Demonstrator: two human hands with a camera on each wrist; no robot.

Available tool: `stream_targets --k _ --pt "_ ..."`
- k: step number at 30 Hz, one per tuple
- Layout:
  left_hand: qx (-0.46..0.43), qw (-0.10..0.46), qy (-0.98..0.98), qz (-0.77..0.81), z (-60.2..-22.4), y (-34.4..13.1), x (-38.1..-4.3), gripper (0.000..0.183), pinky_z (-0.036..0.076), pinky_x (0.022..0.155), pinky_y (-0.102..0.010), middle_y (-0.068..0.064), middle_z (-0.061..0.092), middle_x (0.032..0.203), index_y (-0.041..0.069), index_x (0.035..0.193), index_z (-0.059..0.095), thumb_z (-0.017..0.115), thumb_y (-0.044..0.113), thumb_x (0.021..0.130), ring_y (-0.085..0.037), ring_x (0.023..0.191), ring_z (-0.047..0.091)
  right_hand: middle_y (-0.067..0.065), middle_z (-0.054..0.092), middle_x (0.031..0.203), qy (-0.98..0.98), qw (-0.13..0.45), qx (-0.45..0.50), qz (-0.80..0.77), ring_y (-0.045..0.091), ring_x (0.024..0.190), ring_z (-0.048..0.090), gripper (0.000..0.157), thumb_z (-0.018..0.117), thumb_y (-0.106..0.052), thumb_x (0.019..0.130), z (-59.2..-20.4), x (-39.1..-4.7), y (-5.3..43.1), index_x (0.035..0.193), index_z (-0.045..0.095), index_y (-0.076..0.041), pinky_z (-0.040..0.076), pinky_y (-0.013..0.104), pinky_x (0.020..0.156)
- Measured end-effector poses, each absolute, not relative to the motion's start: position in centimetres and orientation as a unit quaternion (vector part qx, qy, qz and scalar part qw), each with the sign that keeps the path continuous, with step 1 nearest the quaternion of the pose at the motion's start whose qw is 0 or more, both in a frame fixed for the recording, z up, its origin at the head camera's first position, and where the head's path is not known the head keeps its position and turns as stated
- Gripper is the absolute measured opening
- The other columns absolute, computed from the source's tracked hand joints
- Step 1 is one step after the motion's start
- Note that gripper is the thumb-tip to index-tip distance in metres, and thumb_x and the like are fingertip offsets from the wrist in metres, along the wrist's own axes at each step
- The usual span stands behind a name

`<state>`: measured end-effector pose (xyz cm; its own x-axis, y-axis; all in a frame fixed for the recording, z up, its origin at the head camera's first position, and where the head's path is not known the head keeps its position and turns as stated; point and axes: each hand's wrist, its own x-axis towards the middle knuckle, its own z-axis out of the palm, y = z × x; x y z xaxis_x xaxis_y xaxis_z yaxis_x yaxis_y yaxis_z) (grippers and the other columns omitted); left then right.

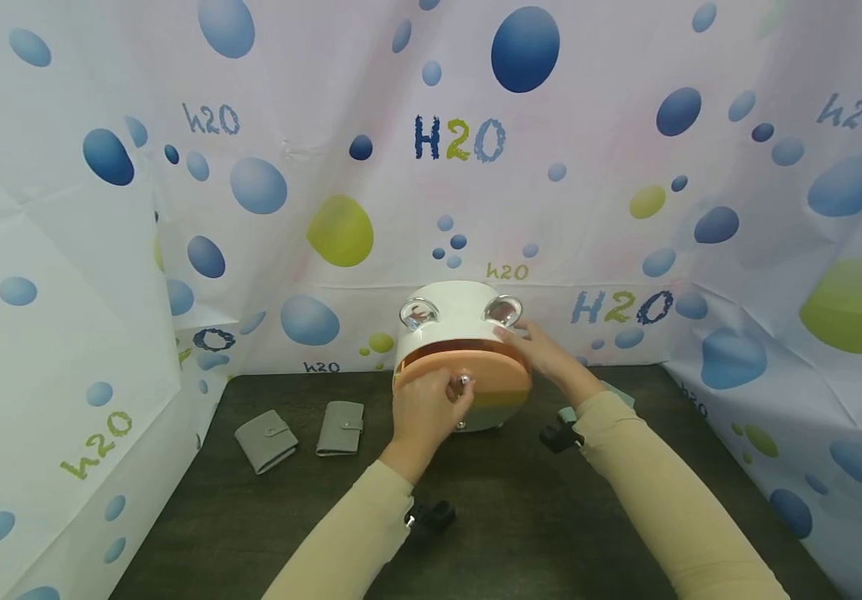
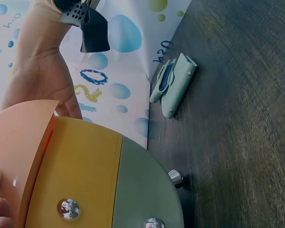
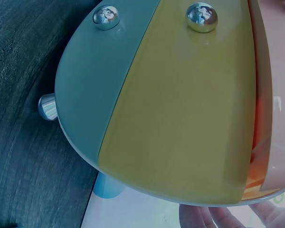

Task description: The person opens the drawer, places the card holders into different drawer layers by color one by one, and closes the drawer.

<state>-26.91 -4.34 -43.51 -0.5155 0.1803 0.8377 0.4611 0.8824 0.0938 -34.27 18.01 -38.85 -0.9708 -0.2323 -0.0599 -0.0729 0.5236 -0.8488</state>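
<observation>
A rounded white storage box (image 1: 449, 302) with two silver ear-like rings stands at the back of the table. Its curved front has an orange top drawer (image 1: 498, 371), a yellow drawer (image 2: 80, 166) and a grey-green drawer (image 2: 145, 185), each with a silver knob. The orange drawer is pulled partly out. My left hand (image 1: 427, 408) pinches the orange drawer's knob (image 1: 464, 380) between thumb and fingers. My right hand (image 1: 543, 350) rests against the box's right side, near the right ring, fingers extended; in the right wrist view the box hides most of it.
Two grey wallets, one tilted (image 1: 266, 440) and one straighter (image 1: 340, 428), lie on the dark table (image 1: 506, 517) left of the box. Mint-green wallets (image 2: 178, 85) stand to the right, partly behind my right forearm in the head view. A bubble-patterned curtain (image 1: 588, 233) surrounds the table's back and sides.
</observation>
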Motion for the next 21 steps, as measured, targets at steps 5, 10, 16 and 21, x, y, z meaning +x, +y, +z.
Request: stream_targets --k 5,10,16,21 --pt "-0.179 0.453 -0.859 -0.157 -43.4 -4.3 -27.4 0.033 0.041 0.046 -0.029 0.011 0.057 0.058 0.020 0.062 0.058 0.076 0.039 0.081 -0.008 0.048 0.052 0.031 0.017 0.159 0.873 0.087 -0.080 -0.474 0.050 0.145 0.021 0.097 0.047 -0.066 0.096 -39.0 -34.4 18.0 0.157 0.014 0.002 0.020 0.064 0.115" --pt "-0.173 0.452 -0.860 -0.161 -43.5 -4.2 -28.0 0.033 0.045 0.052 -0.034 0.012 0.056 0.057 0.021 0.061 0.056 0.074 0.040 0.081 -0.009 0.047 0.051 0.031 0.019 0.159 0.877 0.087 -0.079 -0.465 0.050 0.145 0.022 0.099 0.046 -0.068 0.095 -39.0 -34.4 18.1 0.157 0.015 0.002 0.020 0.064 0.115" --pt "-0.161 0.431 -0.871 -0.170 -43.2 -4.2 -28.2 0.032 0.039 0.042 -0.026 0.011 0.057 0.058 0.021 0.064 0.057 0.074 0.040 0.083 -0.008 0.046 0.051 0.031 0.023 0.158 0.878 0.088 -0.072 -0.464 0.049 0.144 0.025 0.098 0.047 -0.068 0.095 -38.8 -34.1 18.1 0.157 0.016 0.001 0.021 0.063 0.115" --pt "-0.155 0.422 -0.876 -0.173 -43.0 -4.1 -28.5 0.031 0.040 0.042 -0.028 0.011 0.058 0.059 0.021 0.064 0.058 0.074 0.040 0.083 -0.009 0.047 0.053 0.033 0.027 0.156 0.875 0.090 -0.070 -0.471 0.049 0.142 0.029 0.097 0.048 -0.065 0.095 -38.7 -34.1 18.0 0.157 0.016 0.002 0.025 0.061 0.114"
